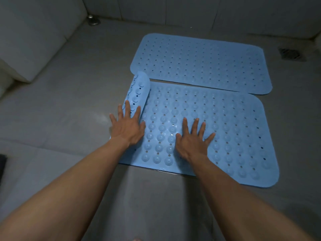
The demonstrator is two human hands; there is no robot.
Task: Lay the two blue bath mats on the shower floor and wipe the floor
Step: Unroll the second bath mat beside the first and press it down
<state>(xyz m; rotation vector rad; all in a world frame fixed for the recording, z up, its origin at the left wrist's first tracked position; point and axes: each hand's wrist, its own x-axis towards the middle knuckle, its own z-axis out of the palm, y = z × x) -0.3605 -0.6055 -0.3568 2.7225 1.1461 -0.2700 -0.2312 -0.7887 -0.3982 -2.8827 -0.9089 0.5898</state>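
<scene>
Two blue bath mats lie side by side on the grey shower floor [69,105]. The far mat [201,63] is flat, its smooth holed side up. The near mat [231,136] shows its suction-cup side, and its left end [139,91] is curled up in a roll. My left hand [127,126] presses with spread fingers on the near end of that roll. My right hand [193,140] lies flat with spread fingers on the near mat's middle-left part.
A metal drain grate [291,53] sits in the floor at the far right. A metal fitting [93,20] stands in the far left corner. Tiled walls [31,40] bound the floor at left and back. A dark object [2,164] shows at the left edge.
</scene>
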